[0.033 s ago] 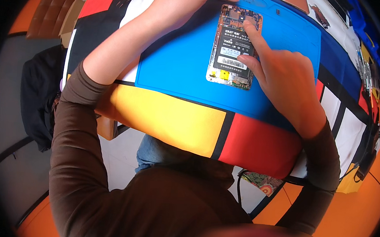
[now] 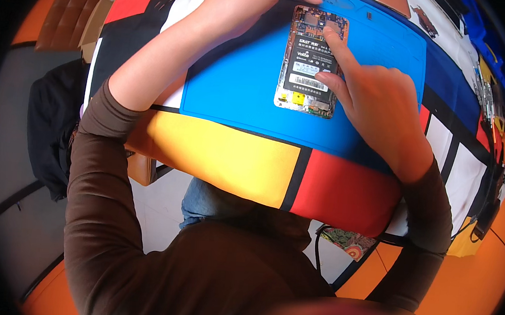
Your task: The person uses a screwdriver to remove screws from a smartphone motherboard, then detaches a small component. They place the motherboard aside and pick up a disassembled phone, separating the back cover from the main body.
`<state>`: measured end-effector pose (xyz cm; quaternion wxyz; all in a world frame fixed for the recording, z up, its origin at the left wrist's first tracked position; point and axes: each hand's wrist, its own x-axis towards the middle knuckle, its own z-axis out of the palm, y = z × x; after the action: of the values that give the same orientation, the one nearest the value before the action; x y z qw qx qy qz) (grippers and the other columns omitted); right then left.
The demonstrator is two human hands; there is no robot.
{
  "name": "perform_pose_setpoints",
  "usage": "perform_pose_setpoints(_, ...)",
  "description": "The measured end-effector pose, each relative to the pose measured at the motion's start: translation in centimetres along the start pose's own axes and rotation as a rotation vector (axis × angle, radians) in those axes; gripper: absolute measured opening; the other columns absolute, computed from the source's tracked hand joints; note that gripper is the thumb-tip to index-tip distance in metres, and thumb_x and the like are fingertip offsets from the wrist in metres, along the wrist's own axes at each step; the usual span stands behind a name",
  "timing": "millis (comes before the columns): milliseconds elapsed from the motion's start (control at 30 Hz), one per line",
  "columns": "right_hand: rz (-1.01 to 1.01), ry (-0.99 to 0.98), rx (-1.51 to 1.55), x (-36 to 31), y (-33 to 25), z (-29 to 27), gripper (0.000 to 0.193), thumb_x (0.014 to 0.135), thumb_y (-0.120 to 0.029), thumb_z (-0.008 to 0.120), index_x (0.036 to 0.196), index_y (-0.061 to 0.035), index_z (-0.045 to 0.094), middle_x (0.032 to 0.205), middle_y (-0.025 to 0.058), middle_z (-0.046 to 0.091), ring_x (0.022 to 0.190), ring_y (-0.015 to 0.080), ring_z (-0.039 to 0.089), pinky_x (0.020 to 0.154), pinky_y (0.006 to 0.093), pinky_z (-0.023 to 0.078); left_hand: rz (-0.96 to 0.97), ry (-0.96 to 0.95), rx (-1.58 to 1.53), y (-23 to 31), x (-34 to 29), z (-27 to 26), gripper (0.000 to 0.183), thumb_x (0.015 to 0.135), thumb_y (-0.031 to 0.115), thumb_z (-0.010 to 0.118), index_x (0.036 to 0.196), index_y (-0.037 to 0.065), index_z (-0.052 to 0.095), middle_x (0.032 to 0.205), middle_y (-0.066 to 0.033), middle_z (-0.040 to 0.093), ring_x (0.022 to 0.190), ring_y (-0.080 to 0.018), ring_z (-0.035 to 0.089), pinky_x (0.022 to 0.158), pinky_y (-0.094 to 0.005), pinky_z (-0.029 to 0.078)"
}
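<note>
A smartphone [image 2: 307, 67] with its back cover off lies on a blue work mat [image 2: 234, 86], its black battery and circuit boards exposed. My right hand [image 2: 379, 108] comes in from the right. Its index fingertip presses on the phone's upper right part, beside the top of the battery. The thumb rests against the phone's right edge and the other fingers are curled. My left hand [image 2: 245, 8] lies flat on the mat at the far edge, fingertips just above the phone's top left corner. It holds nothing.
The mat lies on a tablecloth [image 2: 223, 155] of yellow, red, white and black blocks. Several hand tools [image 2: 488, 98] lie along the table's right side. A brown flat object [image 2: 392, 0] sits at the far edge. A brown chair [image 2: 66, 18] and dark fabric [image 2: 50, 120] are at the left.
</note>
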<state>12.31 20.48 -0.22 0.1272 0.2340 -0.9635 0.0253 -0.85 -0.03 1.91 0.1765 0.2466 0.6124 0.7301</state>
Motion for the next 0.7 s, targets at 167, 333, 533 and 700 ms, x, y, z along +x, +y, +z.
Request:
perform_pose_setpoints(167,-0.023,0.099,0.019,0.0,0.1,0.3,0.057,0.096,-0.042,0.071,0.145,-0.0152,0.06,0.053,0.0037,0.051,0.042,0.017,0.047,0.044,0.0323,0.035,-0.061,-0.028,0.094,0.7,0.3,1.1,0.016,0.106,0.003,0.048,0.122,0.002,0.048,0.104,-0.009,0.06,0.095,-0.0173,0.064,0.09,-0.0287,0.054)
perform_pose_setpoints(333,-0.048,0.141,0.025,0.0,0.2,0.5,0.056,0.094,-0.042,0.072,0.142,-0.0143,0.062,0.053,0.004,0.051,0.043,0.0169,0.045,0.044,0.0322,0.035,-0.015,-0.117,-0.068,-1.7,0.9,1.5,0.015,0.11,0.008,0.044,0.124,0.004,0.047,0.104,-0.0095,0.06,0.095,-0.0175,0.065,0.088,-0.0294,0.056)
perform_pose_setpoints(533,-0.023,0.09,-0.003,0.1,0.1,0.5,0.056,0.095,-0.043,0.071,0.142,-0.0138,0.062,0.053,0.004,0.052,0.043,0.0168,0.046,0.044,0.0321,0.036,-0.022,-0.192,-0.053,-4.0,1.5,0.7,0.016,0.112,0.011,0.043,0.125,0.004,0.047,0.103,-0.0089,0.06,0.094,-0.0158,0.065,0.086,-0.0287,0.058)
perform_pose_setpoints(700,-0.013,0.066,0.034,0.2,0.2,0.2,0.055,0.096,-0.042,0.07,0.143,-0.0151,0.061,0.054,0.0057,0.053,0.044,0.0196,0.05,0.045,0.033,0.038,-0.059,-0.223,0.048,-3.9,1.5,0.7,0.015,0.111,0.012,0.044,0.121,0.002,0.05,0.102,-0.0067,0.06,0.094,-0.0127,0.064,0.085,-0.0255,0.056)
